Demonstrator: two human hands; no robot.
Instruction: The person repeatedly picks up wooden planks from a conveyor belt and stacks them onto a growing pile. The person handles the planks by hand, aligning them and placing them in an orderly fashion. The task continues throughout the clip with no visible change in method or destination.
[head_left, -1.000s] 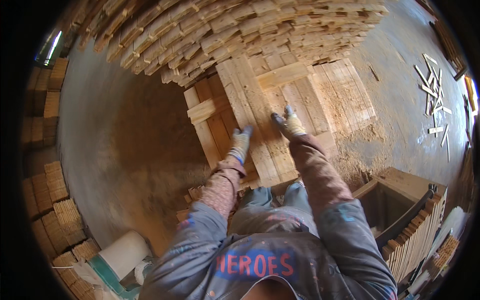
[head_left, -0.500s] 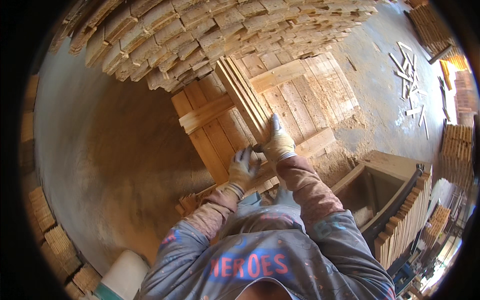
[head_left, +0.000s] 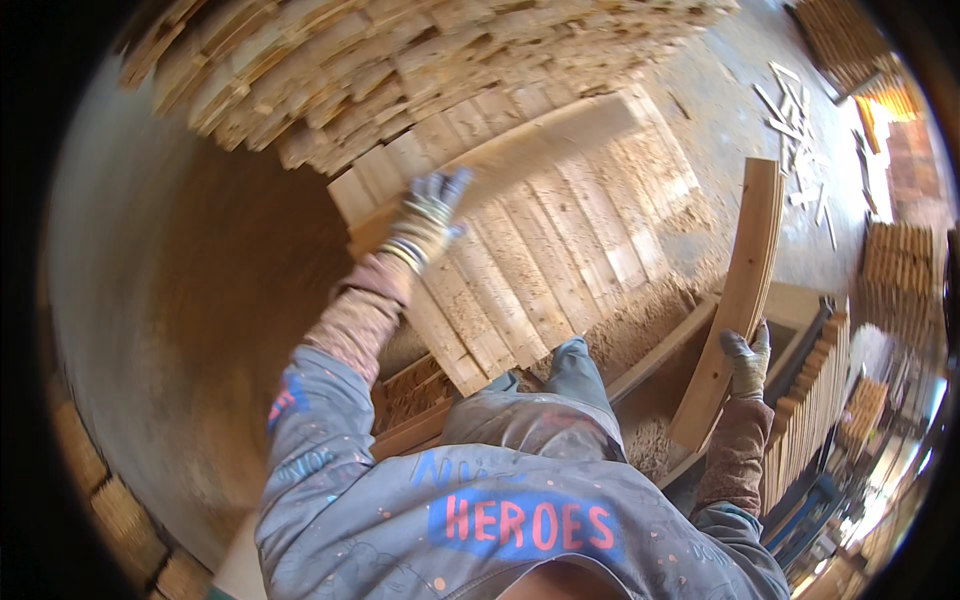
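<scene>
Pile beyond far edge of plank layer. Bin off layer's near right corner. Slat across layer, left edge toward far right corner. Boards clamped below middle in right hand, clear of layer. Left hand over slat's left part, grip blurred, cannot tell. Hands well apart.

Boards could tip or splay: one-handed hold. Slat could skid: loose sawdust.

Counts: one pile, bin, slat; two hands; boards, planks uncertain.
</scene>
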